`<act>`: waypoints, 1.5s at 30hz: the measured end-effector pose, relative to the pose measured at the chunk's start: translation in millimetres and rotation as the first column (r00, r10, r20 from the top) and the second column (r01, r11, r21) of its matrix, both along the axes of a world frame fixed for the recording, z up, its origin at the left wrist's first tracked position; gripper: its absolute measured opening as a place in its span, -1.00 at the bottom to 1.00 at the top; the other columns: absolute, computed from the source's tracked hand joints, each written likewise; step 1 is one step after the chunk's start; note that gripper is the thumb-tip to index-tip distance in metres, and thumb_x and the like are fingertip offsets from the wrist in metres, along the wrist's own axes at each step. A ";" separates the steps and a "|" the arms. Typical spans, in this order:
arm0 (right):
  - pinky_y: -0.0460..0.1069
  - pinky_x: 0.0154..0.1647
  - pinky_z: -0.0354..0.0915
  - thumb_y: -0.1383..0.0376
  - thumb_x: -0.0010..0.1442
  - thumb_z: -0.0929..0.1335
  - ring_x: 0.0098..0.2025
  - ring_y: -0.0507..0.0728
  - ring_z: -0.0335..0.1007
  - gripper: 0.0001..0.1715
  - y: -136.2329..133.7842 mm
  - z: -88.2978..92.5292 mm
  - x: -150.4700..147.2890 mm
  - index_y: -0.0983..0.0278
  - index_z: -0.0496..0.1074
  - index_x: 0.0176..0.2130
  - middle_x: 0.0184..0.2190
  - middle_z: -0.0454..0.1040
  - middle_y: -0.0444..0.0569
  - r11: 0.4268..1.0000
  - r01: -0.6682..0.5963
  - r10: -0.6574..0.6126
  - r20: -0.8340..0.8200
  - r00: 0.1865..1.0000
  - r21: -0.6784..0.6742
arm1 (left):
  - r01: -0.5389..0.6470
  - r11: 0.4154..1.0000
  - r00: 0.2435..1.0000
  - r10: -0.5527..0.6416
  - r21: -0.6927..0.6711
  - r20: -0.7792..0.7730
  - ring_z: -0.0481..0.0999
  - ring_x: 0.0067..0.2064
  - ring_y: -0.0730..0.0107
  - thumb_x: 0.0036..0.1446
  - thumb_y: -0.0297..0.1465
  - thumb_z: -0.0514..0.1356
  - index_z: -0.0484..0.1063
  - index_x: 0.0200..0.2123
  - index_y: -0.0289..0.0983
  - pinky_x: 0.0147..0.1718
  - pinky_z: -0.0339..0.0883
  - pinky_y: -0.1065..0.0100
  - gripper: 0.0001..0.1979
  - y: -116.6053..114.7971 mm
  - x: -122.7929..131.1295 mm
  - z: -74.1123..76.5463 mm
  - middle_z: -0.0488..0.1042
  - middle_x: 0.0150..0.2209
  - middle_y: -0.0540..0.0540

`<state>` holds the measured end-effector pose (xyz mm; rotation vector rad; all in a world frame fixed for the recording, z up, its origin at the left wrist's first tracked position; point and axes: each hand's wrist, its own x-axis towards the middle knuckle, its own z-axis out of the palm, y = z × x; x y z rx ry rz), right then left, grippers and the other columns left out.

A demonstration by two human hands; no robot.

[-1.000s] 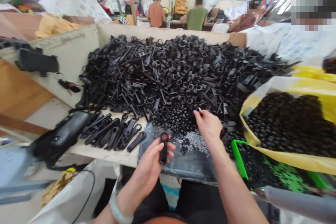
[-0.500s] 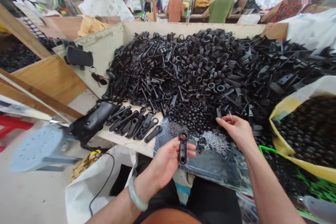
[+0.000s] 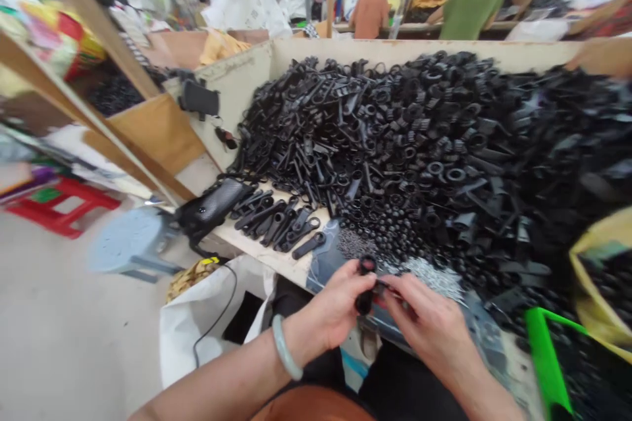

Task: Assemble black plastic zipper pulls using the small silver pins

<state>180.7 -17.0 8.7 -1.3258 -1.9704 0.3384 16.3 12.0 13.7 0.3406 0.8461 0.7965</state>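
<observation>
My left hand (image 3: 338,306), with a pale bangle at the wrist, is closed around a black plastic handle piece with a round end (image 3: 366,266). My right hand (image 3: 427,316) meets it from the right, fingers pinched on a small dark part (image 3: 382,285) against the handle piece's side. Fingers and blur hide the part's exact shape. Just beyond the hands lie silver pins (image 3: 437,277), small black balls (image 3: 395,227) and tiny grey pieces (image 3: 353,243). Finished-looking black ring-ended handles (image 3: 276,218) lie in a row to the left.
A big heap of black plastic parts (image 3: 355,125) fills the walled bench. At right are a bright green crate (image 3: 546,348) and a yellow-edged sack (image 3: 587,276). A black bag (image 3: 217,200), a blue stool (image 3: 126,237) and a white sack (image 3: 182,342) stand left. People sit at the back.
My right hand has come from over the heap to my left hand, bringing a small dark part. My left fingers have closed and the handle piece has turned. The view has swung left.
</observation>
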 end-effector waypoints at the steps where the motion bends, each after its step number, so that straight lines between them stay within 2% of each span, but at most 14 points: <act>1: -0.12 -0.48 0.36 0.27 0.39 0.29 -0.50 0.03 0.52 -0.76 2.8 -1.9 -0.2 0.20 0.56 -0.16 -0.43 0.56 -0.11 0.999 -0.017 0.016 0.011 1.000 0.052 | -0.015 1.000 1.000 0.015 0.007 -0.004 0.45 -0.42 0.46 -0.11 -0.39 0.50 0.49 -0.21 -0.27 -0.44 0.14 0.40 -0.62 1.1 0.7 -2.0 0.52 -0.37 0.02; 3: -0.13 -0.51 0.34 0.30 0.40 0.29 -0.52 0.02 0.50 -0.76 10.1 -4.7 0.2 0.20 0.56 -0.20 -0.46 0.52 -0.13 0.995 -0.041 0.041 0.008 0.999 0.086 | -0.023 1.000 1.000 0.023 -0.009 -0.004 0.44 -0.46 0.46 -0.12 -0.43 0.48 0.47 -0.26 -0.27 -0.46 0.16 0.40 -0.66 5.8 0.6 -5.9 0.51 -0.40 0.01; 6: -0.11 -0.49 0.37 0.31 0.40 0.28 -0.49 0.04 0.50 -0.73 19.5 -3.8 -0.5 0.20 0.57 -0.22 -0.47 0.50 -0.13 0.997 -0.065 0.066 -0.010 0.998 0.050 | -0.043 0.998 0.999 0.043 -0.046 0.004 0.45 -0.50 0.44 -0.14 -0.50 0.44 0.43 -0.34 -0.27 -0.46 0.24 0.38 -0.71 16.4 0.2 -9.7 0.49 -0.46 0.00; 9: -0.10 -0.41 0.43 0.33 0.42 0.26 -0.43 0.05 0.53 -0.70 24.3 -0.9 -1.5 0.22 0.60 -0.09 -0.40 0.54 -0.09 0.999 -0.050 0.050 -0.034 0.998 0.009 | -0.076 0.997 0.997 0.076 -0.026 0.009 0.45 -0.48 0.46 -0.15 -0.53 0.42 0.40 -0.36 -0.25 -0.41 0.30 0.38 -0.71 25.6 1.3 -8.9 0.48 -0.45 0.03; 14: -0.11 -0.24 0.49 0.38 0.42 0.27 -0.25 0.05 0.59 -0.65 18.6 -0.8 2.4 0.20 0.59 0.03 -0.19 0.58 -0.01 0.998 -0.064 0.067 -0.100 0.993 0.029 | -0.056 0.998 0.998 0.056 0.001 -0.006 0.45 -0.43 0.44 -0.22 -0.56 0.42 0.41 -0.35 -0.26 -0.38 0.28 0.38 -0.67 28.7 0.9 0.6 0.51 -0.39 0.00; 16: -0.09 -0.14 0.51 0.39 0.43 0.26 -0.15 0.07 0.60 -0.59 10.7 -0.5 3.2 0.18 0.54 0.14 -0.10 0.58 0.02 0.999 -0.035 0.037 -0.109 0.993 0.021 | -0.092 0.995 0.995 0.094 0.044 -0.041 0.46 -0.38 0.43 -0.23 -0.56 0.42 0.40 -0.34 -0.25 -0.34 0.29 0.37 -0.65 28.0 0.8 3.7 0.51 -0.37 0.01; 18: -0.07 -0.12 0.52 0.37 0.44 0.26 -0.11 0.08 0.60 -0.56 1.1 0.4 1.5 0.15 0.48 0.21 -0.04 0.56 0.04 0.999 0.033 -0.032 -0.104 0.994 0.012 | -0.168 0.975 0.976 0.186 0.147 -0.117 0.45 -0.33 0.42 -0.20 -0.55 0.41 0.39 -0.32 -0.23 -0.28 0.29 0.37 -0.65 26.9 1.9 5.7 0.49 -0.36 0.03; 20: -0.08 -0.19 0.53 0.30 0.44 0.30 -0.17 0.09 0.61 -0.59 -7.7 1.0 -2.7 0.13 0.48 0.22 -0.05 0.56 0.05 0.995 0.096 -0.093 -0.071 0.993 0.030 | -0.217 0.941 0.944 0.270 0.261 -0.188 0.43 -0.30 0.42 -0.15 -0.54 0.41 0.38 -0.30 -0.22 -0.25 0.27 0.37 -0.66 25.2 4.1 7.2 0.48 -0.35 0.04; 22: -0.09 -0.26 0.53 0.24 0.43 0.34 -0.25 0.08 0.62 -0.63 -13.5 0.4 -8.1 0.13 0.52 0.18 -0.10 0.58 0.04 0.988 0.127 -0.126 -0.019 0.992 0.083 | -0.232 0.920 0.931 0.304 0.316 -0.204 0.43 -0.27 0.42 -0.12 -0.52 0.42 0.38 -0.28 -0.21 -0.22 0.27 0.37 -0.65 22.8 6.5 8.7 0.48 -0.32 0.05; 25: -0.09 -0.25 0.53 0.25 0.44 0.33 -0.27 0.09 0.64 -0.67 -15.6 -2.4 -13.4 0.17 0.57 0.12 -0.14 0.62 0.02 0.969 0.182 -0.190 0.037 0.981 0.169 | -0.250 0.924 0.939 0.305 0.290 -0.162 0.42 -0.28 0.42 -0.14 -0.49 0.44 0.37 -0.26 -0.20 -0.23 0.26 0.37 -0.62 19.3 8.2 9.8 0.47 -0.32 0.06; 30: -0.09 -0.23 0.53 0.26 0.45 0.32 -0.30 0.08 0.65 -0.69 -18.1 0.3 -12.5 0.21 0.58 0.09 -0.19 0.64 0.00 0.965 0.203 -0.209 0.018 0.978 0.165 | -0.226 0.954 0.964 0.248 0.197 -0.094 0.42 -0.30 0.43 -0.13 -0.43 0.49 0.42 -0.28 -0.24 -0.24 0.27 0.36 -0.64 14.6 4.5 4.5 0.50 -0.32 0.03; 34: -0.09 -0.28 0.54 0.24 0.42 0.36 -0.38 0.08 0.62 -0.73 -28.5 8.2 -16.2 0.17 0.59 0.05 -0.26 0.65 -0.03 0.957 0.264 -0.256 -0.071 0.964 0.124 | -0.230 0.969 0.973 0.229 0.087 0.022 0.52 -0.18 0.28 0.02 -0.35 0.43 0.51 -0.27 -0.27 -0.09 0.34 0.28 -0.77 9.3 2.0 2.7 0.58 -0.27 -0.07; 38: -0.10 -0.33 0.52 0.26 0.41 0.37 -0.39 0.07 0.62 -0.75 -35.7 9.5 -27.5 0.18 0.59 0.03 -0.26 0.66 -0.02 0.967 0.229 -0.215 -0.126 0.968 0.108 | -0.218 0.976 0.970 0.218 -0.007 0.108 0.59 -0.04 0.14 0.15 -0.28 0.34 0.53 -0.21 -0.28 0.08 0.36 0.17 -0.79 1.7 1.7 10.6 0.64 -0.16 -0.18; 45: -0.09 -0.32 0.50 0.28 0.45 0.34 -0.36 0.09 0.63 -0.73 -34.3 3.2 -40.0 0.22 0.57 0.06 -0.29 0.66 -0.01 0.951 0.271 -0.257 -0.107 0.961 0.150 | -0.196 0.977 0.980 0.193 0.088 0.048 0.53 0.11 0.13 0.16 -0.34 0.34 0.52 -0.15 -0.24 0.14 0.34 0.17 -0.80 -12.4 3.5 18.1 0.61 -0.03 -0.18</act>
